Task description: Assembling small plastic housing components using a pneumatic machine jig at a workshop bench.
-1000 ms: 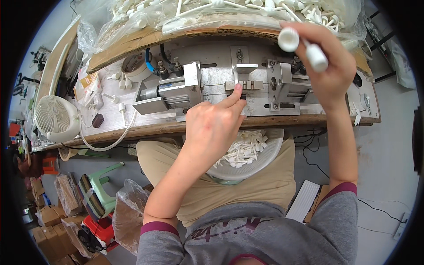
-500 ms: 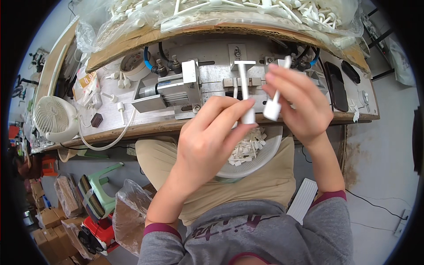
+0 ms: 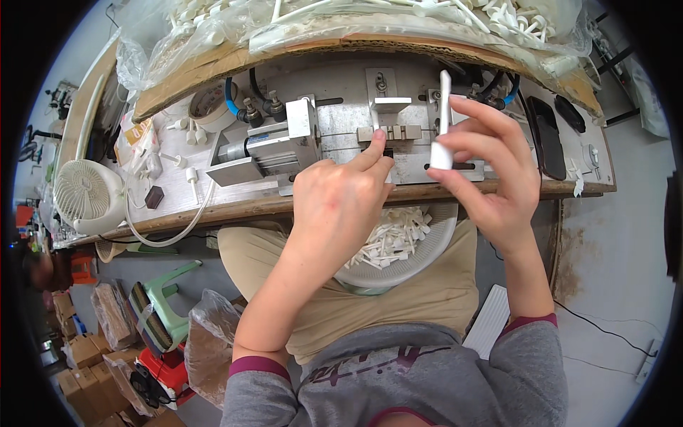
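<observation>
My right hand [image 3: 494, 160] pinches a white plastic long-handled scoop [image 3: 442, 151] between thumb and fingers, its cup-like end low and its handle pointing up. My left hand [image 3: 341, 196] reaches over the bench edge with its index finger stretched out. That fingertip touches a white rod-like piece [image 3: 376, 117] lying in the notched metal block [image 3: 404, 133] of a bench fixture. The other left fingers are curled and partly hidden, and nothing shows in them. Under the hands, a white basket [image 3: 434, 249] in my lap holds a heap of small white plastic pieces [image 3: 391, 238].
A metal pneumatic cylinder [image 3: 267, 146] with hoses stands left of the block. Cardboard [image 3: 299, 58] bearing bagged white parts spans the back. A small fan [image 3: 89, 192], a tape roll [image 3: 212, 107] and loose scoops lie left; a dark phone [image 3: 546, 139] lies right.
My left hand has let go of the white piece it held and now points at the fixture, where a white piece lies. The scoop in my right hand has turned more upright.
</observation>
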